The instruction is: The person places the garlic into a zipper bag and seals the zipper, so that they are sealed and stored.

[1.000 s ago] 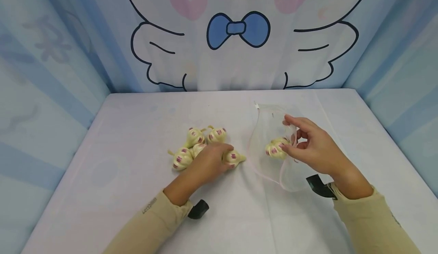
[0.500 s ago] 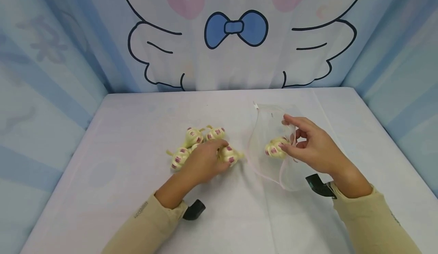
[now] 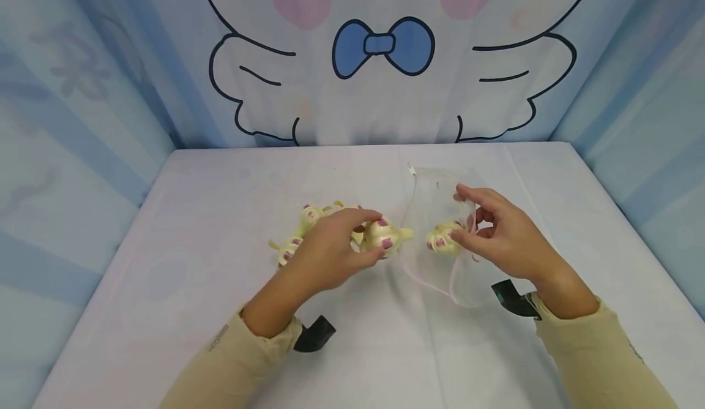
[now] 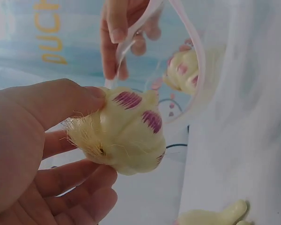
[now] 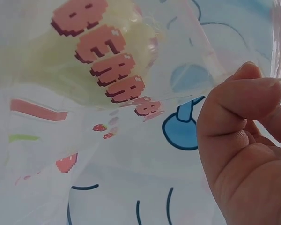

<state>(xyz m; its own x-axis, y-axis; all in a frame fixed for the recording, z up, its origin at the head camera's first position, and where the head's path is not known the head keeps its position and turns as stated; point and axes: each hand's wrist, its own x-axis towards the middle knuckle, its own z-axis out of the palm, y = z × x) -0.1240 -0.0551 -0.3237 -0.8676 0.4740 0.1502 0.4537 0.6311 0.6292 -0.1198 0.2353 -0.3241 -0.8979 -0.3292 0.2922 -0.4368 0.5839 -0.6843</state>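
My left hand grips a pale yellow garlic bulb with purple streaks, lifted off the table beside the bag's mouth; the left wrist view shows the same bulb between thumb and fingers. My right hand pinches the rim of a clear plastic bag with a pink edge, holding it open. One garlic bulb lies inside the bag, seen through the printed film in the right wrist view. Several more bulbs lie on the table behind my left hand.
A white table is walled in by a blue cartoon-duck backdrop at the back and striped blue panels at both sides. Black wrist mounts sit at both cuffs.
My left hand lifted one garlic bulb off the table and carried it right, up to the bag's mouth. The right hand has held the bag open without moving.
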